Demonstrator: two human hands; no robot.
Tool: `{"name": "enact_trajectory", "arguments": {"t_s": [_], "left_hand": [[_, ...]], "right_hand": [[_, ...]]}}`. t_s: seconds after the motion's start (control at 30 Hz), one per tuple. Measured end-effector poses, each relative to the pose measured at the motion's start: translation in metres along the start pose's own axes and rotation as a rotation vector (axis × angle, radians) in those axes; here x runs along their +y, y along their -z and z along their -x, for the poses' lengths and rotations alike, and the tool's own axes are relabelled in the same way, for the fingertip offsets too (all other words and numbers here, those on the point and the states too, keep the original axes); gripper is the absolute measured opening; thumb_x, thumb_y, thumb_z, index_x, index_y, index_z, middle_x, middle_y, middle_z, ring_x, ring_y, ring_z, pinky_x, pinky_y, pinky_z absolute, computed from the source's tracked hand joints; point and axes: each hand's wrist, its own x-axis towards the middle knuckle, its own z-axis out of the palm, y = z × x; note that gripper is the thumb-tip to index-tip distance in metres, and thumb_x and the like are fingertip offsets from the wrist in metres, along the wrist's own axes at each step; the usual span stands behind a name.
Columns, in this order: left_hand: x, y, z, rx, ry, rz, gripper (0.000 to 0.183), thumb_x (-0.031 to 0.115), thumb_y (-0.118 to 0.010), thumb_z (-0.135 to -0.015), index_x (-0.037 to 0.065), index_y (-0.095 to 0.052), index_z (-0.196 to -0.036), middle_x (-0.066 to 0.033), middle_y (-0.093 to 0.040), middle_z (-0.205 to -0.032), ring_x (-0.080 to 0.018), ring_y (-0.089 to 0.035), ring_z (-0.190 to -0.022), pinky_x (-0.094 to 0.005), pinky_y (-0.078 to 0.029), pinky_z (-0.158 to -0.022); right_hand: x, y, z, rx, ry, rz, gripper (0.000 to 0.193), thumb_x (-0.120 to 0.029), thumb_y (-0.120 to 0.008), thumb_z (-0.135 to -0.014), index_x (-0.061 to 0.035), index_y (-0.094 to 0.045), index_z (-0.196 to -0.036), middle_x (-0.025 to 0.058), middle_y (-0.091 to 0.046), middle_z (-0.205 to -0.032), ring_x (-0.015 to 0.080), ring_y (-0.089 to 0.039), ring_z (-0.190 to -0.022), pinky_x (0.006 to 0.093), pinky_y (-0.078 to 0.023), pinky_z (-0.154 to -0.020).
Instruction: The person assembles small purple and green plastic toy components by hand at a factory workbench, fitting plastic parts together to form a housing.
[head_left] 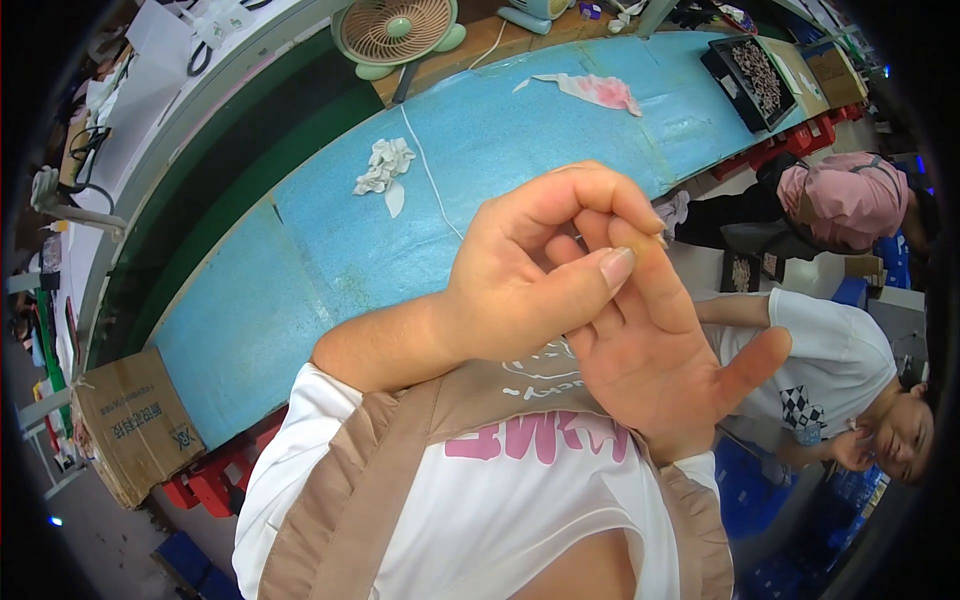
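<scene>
White shirt [470,520], pink chest lettering [540,440], brown apron [480,405] (ruffled along the straps [350,490]).

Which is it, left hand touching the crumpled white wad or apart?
Apart. The head view shows a plain strip of blue tabletop between the left hand and the crumpled white wad.

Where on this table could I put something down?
The blue tabletop is bare at its left end, between the cardboard box and crumpled white scraps, and between the white cord and pink-and-white scrap. The black tray crowds the far right; the left hand and right hand block the near middle.
</scene>
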Motion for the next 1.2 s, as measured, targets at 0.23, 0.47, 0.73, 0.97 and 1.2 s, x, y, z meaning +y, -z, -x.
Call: {"name": "enact_trajectory", "arguments": {"t_s": [0.23,0.47,0.73,0.97,1.2], "left_hand": [[-0.01,-0.022,-0.013,0.03,0.018,0.047,0.016,0.009,-0.053,-0.079,0.004,-0.051,-0.094,-0.0083,-0.051,-0.087,-0.0176,-0.051,-0.086,-0.0441,-0.04,-0.09],[-0.031,-0.044,-0.038,-0.066,-0.052,-0.009,0.015,0.011,-0.051,-0.078,0.004,-0.051,-0.091,-0.0086,-0.051,-0.086,-0.0183,-0.05,-0.084,-0.0441,-0.041,-0.089],[-0.056,-0.075,-0.066,-0.171,-0.258,-0.244,0.023,-0.003,-0.055,-0.072,-0.001,-0.053,-0.094,-0.011,-0.055,-0.091,-0.0195,-0.051,-0.084,-0.0291,-0.042,-0.075],[-0.057,-0.093,-0.085,-0.477,-0.441,-0.664,0.029,-0.001,-0.064,-0.063,0.004,-0.054,-0.089,-0.0074,-0.056,-0.086,-0.0238,-0.053,-0.081,-0.0337,-0.039,-0.074],[-0.06,-0.104,-0.088,-0.541,-0.404,-0.686,0.024,0.005,-0.07,-0.067,0.006,-0.051,-0.082,-0.0089,-0.058,-0.085,-0.023,-0.052,-0.078,-0.0339,-0.041,-0.074]], "right_hand": [[-0.022,0.007,0.008,0.014,0.01,0.053,0.103,-0.078,-0.016,-0.073,0.0016,-0.003,-0.137,0.0214,0.008,-0.143,0.0346,0.007,-0.133,0.0449,0.005,-0.106],[-0.044,0.017,0.027,0.06,0.087,0.05,0.106,-0.08,-0.013,-0.071,0.0029,-0.008,-0.137,0.0216,0.006,-0.143,0.0336,0.004,-0.133,0.0441,0.002,-0.106],[-0.079,0.026,0.055,0.158,0.174,0.042,0.111,-0.083,-0.011,-0.068,0.005,-0.011,-0.136,0.0158,-0.011,-0.143,0.0274,-0.011,-0.13,0.0413,-0.007,-0.105],[-0.102,0.024,0.087,0.307,0.188,0.241,0.11,-0.08,-0.011,-0.071,0.0106,-0.01,-0.133,0.0248,-0.012,-0.141,0.032,-0.011,-0.132,0.0403,-0.005,-0.107],[-0.108,0.026,0.1,0.294,0.253,0.33,0.11,-0.078,-0.012,-0.073,0.0148,-0.014,-0.131,0.0256,-0.018,-0.139,0.0327,-0.016,-0.131,0.0414,-0.009,-0.106]]}}
